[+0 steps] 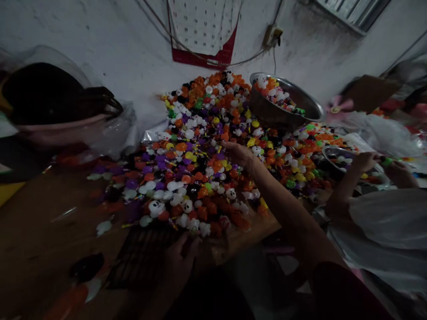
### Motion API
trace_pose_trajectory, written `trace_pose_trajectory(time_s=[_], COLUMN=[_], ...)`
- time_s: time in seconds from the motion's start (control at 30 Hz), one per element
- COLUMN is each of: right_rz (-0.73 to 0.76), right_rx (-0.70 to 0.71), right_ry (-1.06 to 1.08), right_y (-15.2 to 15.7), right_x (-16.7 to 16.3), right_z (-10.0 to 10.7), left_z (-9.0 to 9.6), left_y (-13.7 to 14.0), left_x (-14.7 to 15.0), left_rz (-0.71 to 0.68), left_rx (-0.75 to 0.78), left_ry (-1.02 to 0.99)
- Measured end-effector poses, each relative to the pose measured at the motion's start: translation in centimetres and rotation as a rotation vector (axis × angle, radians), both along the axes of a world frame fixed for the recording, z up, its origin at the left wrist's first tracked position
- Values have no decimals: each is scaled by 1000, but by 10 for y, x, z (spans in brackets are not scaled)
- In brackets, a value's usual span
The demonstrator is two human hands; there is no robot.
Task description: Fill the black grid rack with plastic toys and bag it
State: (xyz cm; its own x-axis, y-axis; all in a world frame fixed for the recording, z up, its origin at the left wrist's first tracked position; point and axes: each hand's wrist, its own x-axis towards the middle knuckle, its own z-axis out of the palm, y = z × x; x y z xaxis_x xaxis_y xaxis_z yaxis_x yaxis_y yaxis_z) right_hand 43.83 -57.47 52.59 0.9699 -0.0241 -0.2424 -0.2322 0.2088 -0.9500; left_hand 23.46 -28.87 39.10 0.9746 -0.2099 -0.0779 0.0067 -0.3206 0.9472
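Right hand (239,155) reaches over the heap of small toy pieces (196,95), fingers stretched forward and slightly curled; from my station I cannot tell whether a piece sits between the fingertips. Nearer the body, my left hand (180,262) has thumb and forefinger close together at the heap's near edge, and the dimness hides whether they pinch anything; a dark gridded tray (140,253) lies just to its left. Pieces spread all around the right grip, with a white piece with a black-marked face (156,208) nearer and to its left. I judge them light, probably hollow, a little springy, perhaps slick where glossy and hardly fragile; I'd pinch one around its rounded middle, clear of its neighbours. Beyond the right hand, to its right, a metal basin (312,113) holds more. For writing, the wall calendar (203,26) beyond the grip shows dates, 20 and 28 among them; I can read no brand.
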Motion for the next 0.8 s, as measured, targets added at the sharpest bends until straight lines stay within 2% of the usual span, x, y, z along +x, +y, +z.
trace_pose_trajectory(time_s=[0.1, 0.23, 0.33, 0.43, 0.5, 0.6, 0.73, 0.8], right_rz=[14, 56, 103, 130, 123, 153, 320, 418], right_rx=[78, 177, 255, 252, 194, -4, -374, -491], right_ry=[16, 7, -15, -25, -59, -142, -251, -316], right_y=[8, 27, 43, 58, 65, 72, 74, 74], right_x=[-14, -35, -53, -71, -82, -96, -107, -109], right_z=[-14, -32, -47, -60, -64, -62, -50, -46], left_z=[12, 38, 53, 58, 55, 48, 43, 45], left_y=[-5, -17, -24, -27, -29, -31, -31, -31], left_x=[3, 21, 39, 56, 63, 71, 80, 84], left_rz=[14, 73, 57, 54, 99, 183, 258, 255], left_rx=[-143, -574, -891, -1037, -1048, -1044, -1001, -939], left_ry=[102, 327, 430, 432, 396, 319, 236, 208])
